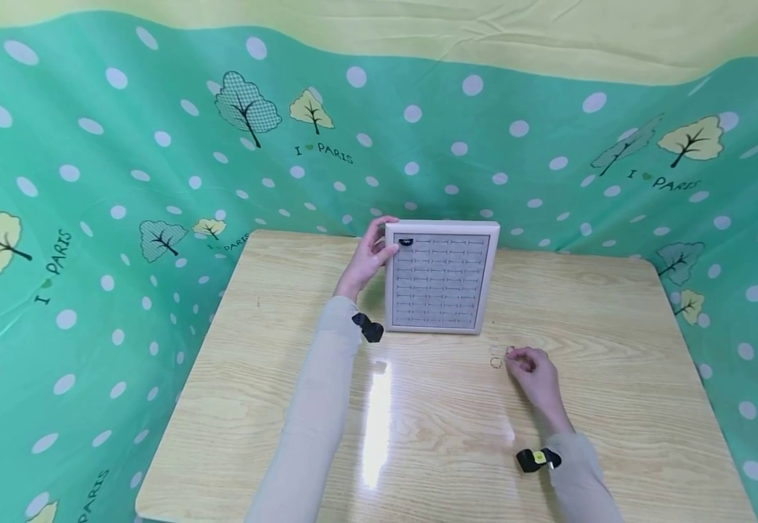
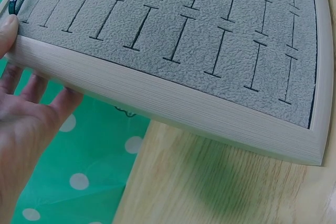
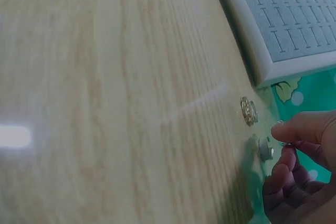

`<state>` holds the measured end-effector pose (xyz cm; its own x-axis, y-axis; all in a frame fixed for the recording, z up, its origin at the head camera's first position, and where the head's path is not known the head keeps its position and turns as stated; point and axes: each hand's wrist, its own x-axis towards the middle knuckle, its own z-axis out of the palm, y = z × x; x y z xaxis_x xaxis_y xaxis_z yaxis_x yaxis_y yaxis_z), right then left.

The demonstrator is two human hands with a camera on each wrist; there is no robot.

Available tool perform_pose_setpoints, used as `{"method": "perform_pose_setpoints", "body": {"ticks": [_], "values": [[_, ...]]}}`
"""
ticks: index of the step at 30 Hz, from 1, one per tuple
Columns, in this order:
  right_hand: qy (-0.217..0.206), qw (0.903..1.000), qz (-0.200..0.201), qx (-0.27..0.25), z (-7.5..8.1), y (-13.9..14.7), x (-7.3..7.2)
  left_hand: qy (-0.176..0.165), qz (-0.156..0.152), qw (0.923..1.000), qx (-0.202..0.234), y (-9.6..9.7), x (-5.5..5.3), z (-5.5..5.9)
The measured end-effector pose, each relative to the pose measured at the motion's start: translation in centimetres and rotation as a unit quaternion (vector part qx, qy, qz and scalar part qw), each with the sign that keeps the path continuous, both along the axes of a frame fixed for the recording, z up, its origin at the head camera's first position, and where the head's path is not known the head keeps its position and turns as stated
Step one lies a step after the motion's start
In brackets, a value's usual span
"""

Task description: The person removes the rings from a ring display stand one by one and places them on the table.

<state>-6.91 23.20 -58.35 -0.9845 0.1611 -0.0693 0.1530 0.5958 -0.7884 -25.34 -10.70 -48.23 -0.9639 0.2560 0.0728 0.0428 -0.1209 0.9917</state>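
Note:
A ring display tray (image 1: pixel 440 327) with a pale frame and a grey slotted pad stands tilted up on the table. My left hand (image 1: pixel 362 263) grips its upper left edge, thumb in front and the other fingers behind. One dark ring (image 2: pixel 19 1) sits in the top left slot, close to that thumb. Lower right of the tray, my right hand (image 1: pixel 537 376) pinches a small ring between thumb and fingertips, mostly hidden by them. Beside those fingertips, a gold ring (image 3: pixel 245 110) and a silver-coloured ring (image 3: pixel 263 149) lie on the tabletop.
The light wooden table (image 1: pixel 274 407) carries a bright glare patch in front of the tray. A green dotted curtain (image 1: pixel 418 145) hangs behind it and along both sides. Each forearm wears a small black camera, such as the left one (image 1: pixel 368 328).

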Motion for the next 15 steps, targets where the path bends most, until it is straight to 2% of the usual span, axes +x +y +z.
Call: {"method": "perform_pose_setpoints", "body": {"ticks": [8,15], "values": [[0.024,0.9996,0.010,0.011,-0.50,0.51,0.86,-0.001,-0.003,1.0000,0.005,-0.06,0.01,0.08],[0.045,0.9975,0.038,0.039,-0.78,0.72,1.03,-0.002,-0.006,1.0000,0.008,-0.09,-0.07,-0.08]]}}
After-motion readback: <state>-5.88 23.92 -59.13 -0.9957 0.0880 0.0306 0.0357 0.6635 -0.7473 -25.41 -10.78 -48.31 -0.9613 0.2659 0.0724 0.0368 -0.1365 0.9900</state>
